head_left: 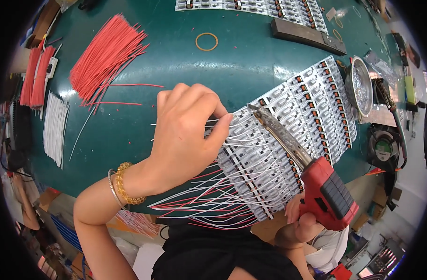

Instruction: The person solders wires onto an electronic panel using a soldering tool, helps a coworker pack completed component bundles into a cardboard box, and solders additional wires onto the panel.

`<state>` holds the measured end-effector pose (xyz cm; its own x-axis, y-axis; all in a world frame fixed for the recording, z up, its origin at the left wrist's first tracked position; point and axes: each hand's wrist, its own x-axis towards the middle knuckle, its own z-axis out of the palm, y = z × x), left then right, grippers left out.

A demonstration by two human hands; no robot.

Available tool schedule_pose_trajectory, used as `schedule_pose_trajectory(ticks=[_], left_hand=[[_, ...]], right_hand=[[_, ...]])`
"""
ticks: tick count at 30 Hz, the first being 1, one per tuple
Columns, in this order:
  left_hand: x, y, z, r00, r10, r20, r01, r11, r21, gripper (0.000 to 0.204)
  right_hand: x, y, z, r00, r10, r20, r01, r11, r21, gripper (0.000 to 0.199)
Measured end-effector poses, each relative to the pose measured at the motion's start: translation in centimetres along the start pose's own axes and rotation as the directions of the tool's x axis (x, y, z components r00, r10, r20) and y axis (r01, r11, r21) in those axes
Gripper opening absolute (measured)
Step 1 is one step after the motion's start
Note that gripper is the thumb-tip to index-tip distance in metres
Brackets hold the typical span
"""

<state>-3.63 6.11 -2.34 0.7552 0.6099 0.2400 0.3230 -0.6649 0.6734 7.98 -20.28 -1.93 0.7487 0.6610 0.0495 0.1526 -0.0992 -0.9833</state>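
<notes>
On a green table [250, 42], we see a bowl [348, 88] of silvery material [361, 84] beyond right fingers [295, 208] curled round a soldering iron [315, 171]. Left fingertips [228, 119] pinch a white wire [214, 120].

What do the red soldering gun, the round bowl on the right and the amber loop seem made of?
Soldering gun: likely plastic body, satin red, with moulded-looking ridges; shaft apparently metal, showing shiny streaks. Bowl: probably metal, given its silvery gleam. Loop: perhaps rubber, looking thin and smooth.

Green tabletop [250, 56], red wires [108, 58] at upper left, white wires [55, 130] at left, rubber band [207, 49] at upper centre, circuit-board panel [307, 108] right of centre.
</notes>
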Motion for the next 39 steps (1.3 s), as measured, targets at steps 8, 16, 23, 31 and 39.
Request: schedule_pose_trajectory(ticks=[8,16,23,31,39], left_hand=[[0.2,0.1,0.2,1.000,0.025,-0.010,-0.025,0.999,0.033,0.011],[0.1,0.0,0.3,0.999,0.024,-0.026,-0.023,0.999,0.023,0.010],[-0.2,0.0,0.3,0.999,0.022,-0.029,-0.021,0.999,0.044,0.010],[-0.1,0.0,0.3,0.999,0.032,-0.031,-0.031,0.999,0.040,0.010],[-0.1,0.0,0.3,0.999,0.031,-0.032,-0.030,0.999,0.041,0.010]], right_hand=[[0.2,-0.9,0.6,0.998,0.022,-0.056,-0.019,0.999,0.049,0.081],[0.5,-0.8,-0.6,0.982,0.044,0.182,-0.059,0.995,0.080,0.080],[0.2,-1.2,0.6,0.999,-0.006,0.038,0.009,0.996,-0.088,0.077],[0.6,-2.0,1.5,1.000,0.007,0.015,-0.007,0.999,-0.036,0.075],[1.1,-2.3,2.1,1.000,0.024,0.000,-0.024,0.999,0.028,0.073]])
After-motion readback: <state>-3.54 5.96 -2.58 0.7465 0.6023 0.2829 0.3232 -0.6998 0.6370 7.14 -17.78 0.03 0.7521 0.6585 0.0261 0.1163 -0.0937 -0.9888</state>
